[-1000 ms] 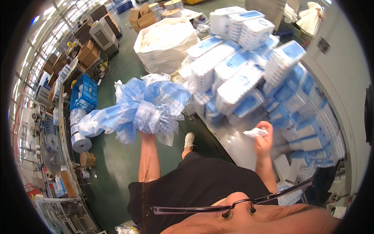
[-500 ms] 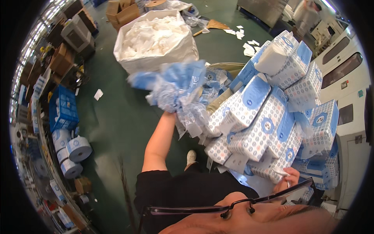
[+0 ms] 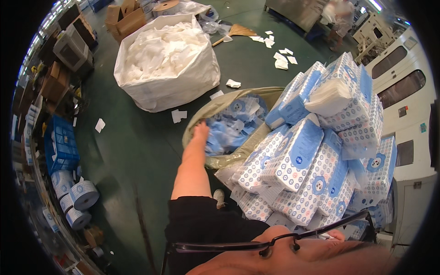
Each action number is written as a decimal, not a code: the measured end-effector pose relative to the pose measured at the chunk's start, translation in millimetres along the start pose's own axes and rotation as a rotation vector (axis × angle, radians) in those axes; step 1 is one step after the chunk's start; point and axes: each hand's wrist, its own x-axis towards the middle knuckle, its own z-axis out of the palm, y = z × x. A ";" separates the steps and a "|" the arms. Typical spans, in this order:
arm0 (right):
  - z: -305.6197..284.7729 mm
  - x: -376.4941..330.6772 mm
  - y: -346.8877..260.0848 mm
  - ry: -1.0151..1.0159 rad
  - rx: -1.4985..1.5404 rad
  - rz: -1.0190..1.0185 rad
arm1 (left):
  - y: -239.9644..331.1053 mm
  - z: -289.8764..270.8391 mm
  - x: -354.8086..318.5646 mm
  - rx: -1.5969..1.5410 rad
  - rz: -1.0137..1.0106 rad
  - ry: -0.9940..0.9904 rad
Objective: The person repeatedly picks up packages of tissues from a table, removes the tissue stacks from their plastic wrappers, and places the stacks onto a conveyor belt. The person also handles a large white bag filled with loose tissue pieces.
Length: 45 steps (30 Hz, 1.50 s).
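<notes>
My left hand (image 3: 200, 130) reaches down at the near-left rim of an olive-green sack (image 3: 250, 160). Crumpled blue-and-white printed plastic wrappers (image 3: 229, 130) fill the sack's mouth, and my fingers touch them, apart and partly hidden. To the right rises a heap of wrapped tissue packs (image 3: 293, 153), white with a small round print and blue panels. One pack near the top is open at its end, showing a white tissue stack (image 3: 329, 97). Low on the right, only a bit of my right hand (image 3: 337, 235) shows beside the packs; glasses cover the rest.
Beyond the sack stands a large white bulk bag (image 3: 172, 94) heaped with white tissue scraps. Loose paper pieces and a broom (image 3: 240, 31) lie on the green floor. A blue crate (image 3: 66, 144) and film rolls (image 3: 85, 195) line the left; a machine (image 3: 403, 91) stands right.
The wrapper bundle has gone from my raised left hand down into the sack, and that hand has lowered to the rim. My right hand has moved lower, mostly behind the glasses.
</notes>
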 end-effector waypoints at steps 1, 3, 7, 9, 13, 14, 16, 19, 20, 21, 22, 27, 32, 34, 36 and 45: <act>1.0 1.1 0.8 -0.008 -0.001 -0.009 | -22.7 -0.4 8.3 -0.017 -0.098 -0.045; 2.3 8.4 4.2 -0.035 0.014 -0.034 | -61.0 13.8 17.0 -0.089 -0.125 0.078; 7.1 3.2 -4.0 -0.049 0.006 -0.034 | 0.2 -11.8 0.5 0.114 -0.147 0.098; 2.9 0.2 -3.3 -0.068 0.019 -0.025 | 44.6 -18.5 -25.6 -0.113 -0.146 0.034; -26.2 -18.4 7.0 -0.071 0.069 0.102 | 66.8 -13.4 -42.9 -0.539 0.029 -0.632; -29.9 -19.7 10.3 -0.043 0.133 0.145 | 62.7 -8.1 -42.4 -0.505 0.119 -0.674; -38.7 -23.8 19.2 -0.020 0.224 0.178 | 61.4 -16.3 -52.3 -0.469 0.112 -0.518; -70.4 -63.3 70.6 0.057 0.279 0.176 | 48.0 -70.5 -78.2 -0.926 -0.038 -0.110; -77.7 -72.6 75.1 0.065 0.373 0.326 | 43.4 -92.3 -90.5 -1.140 -0.093 0.062; -87.5 -74.6 62.8 0.089 0.440 0.477 | 52.3 -117.6 -106.0 -1.267 -0.143 0.261; -100.5 -72.4 58.5 0.040 0.450 0.402 | 57.9 -138.9 -130.1 -1.315 -0.117 0.426; -178.6 -35.1 -15.7 -0.446 1.305 0.191 | 63.4 -156.4 -246.5 -1.433 -0.181 0.714; -245.2 -12.0 -99.4 -0.972 1.510 -0.002 | 145.5 -129.9 -346.4 -1.569 -0.180 0.738; -261.5 -19.8 -99.6 -1.131 1.601 -0.046 | 161.1 -109.3 -382.8 -1.565 -0.239 0.572; -285.7 -31.9 -96.5 -1.223 1.645 -0.110 | 200.4 -115.8 -420.9 -1.681 -0.279 0.645; -301.6 -42.7 -67.8 -1.115 1.925 -0.657 | 170.3 -114.5 -462.7 -1.464 -0.283 0.890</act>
